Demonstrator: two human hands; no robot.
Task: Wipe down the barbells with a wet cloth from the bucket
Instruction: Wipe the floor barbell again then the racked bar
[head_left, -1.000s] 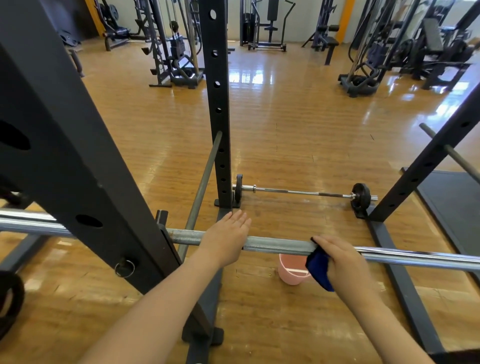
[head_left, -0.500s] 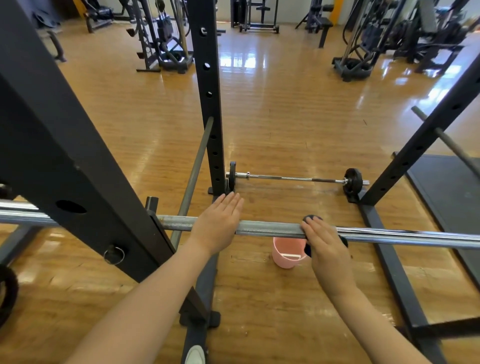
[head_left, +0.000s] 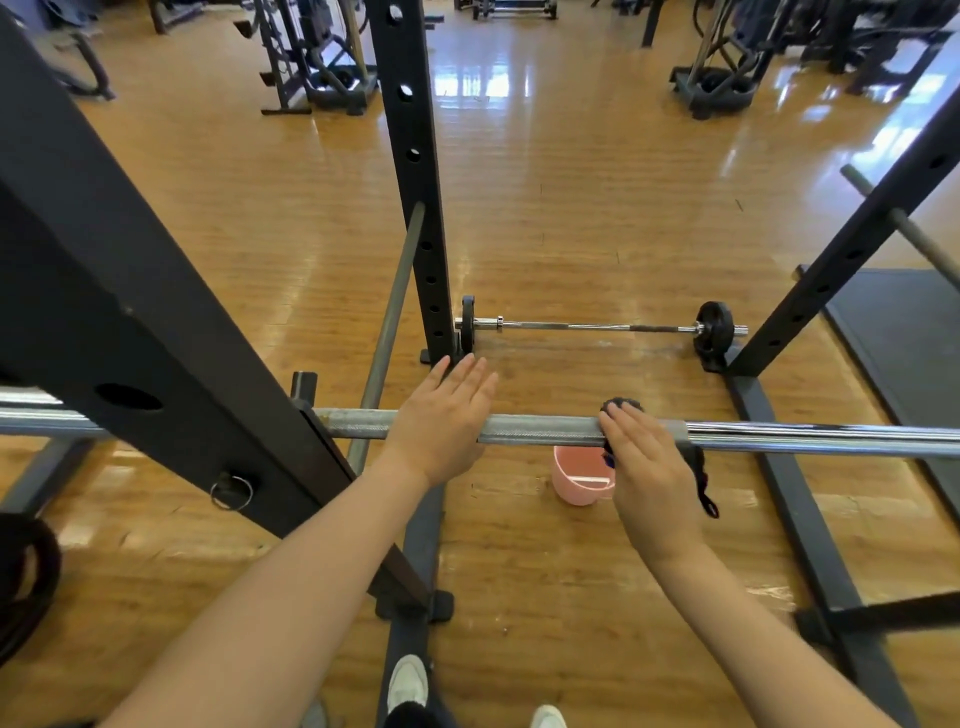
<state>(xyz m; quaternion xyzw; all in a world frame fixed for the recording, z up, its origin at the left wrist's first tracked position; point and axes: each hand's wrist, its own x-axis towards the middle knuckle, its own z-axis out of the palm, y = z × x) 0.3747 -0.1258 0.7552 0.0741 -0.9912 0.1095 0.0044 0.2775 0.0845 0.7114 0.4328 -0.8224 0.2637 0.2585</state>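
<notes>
Head view: the barbell (head_left: 571, 430) lies racked across the frame, long axis running left to right, so any wiping stroke has to travel sideways along it. The right hand (head_left: 649, 470) lies over the bar with fingers fairly straight, pressing the dark cloth (head_left: 698, 470) around the shaft — cloth shows beyond the fingertips and hangs below the palm. The left hand (head_left: 441, 421) rests flat on the bar just left of it, fingers straight and together, seemingly steadying. Bright bare shaft stretches away to the right, nearer the cloth hand. On the floor under the bar stands the pink bucket (head_left: 574, 480) — its contents cannot be told. A second barbell (head_left: 597, 327) lies on the floor beyond
</notes>
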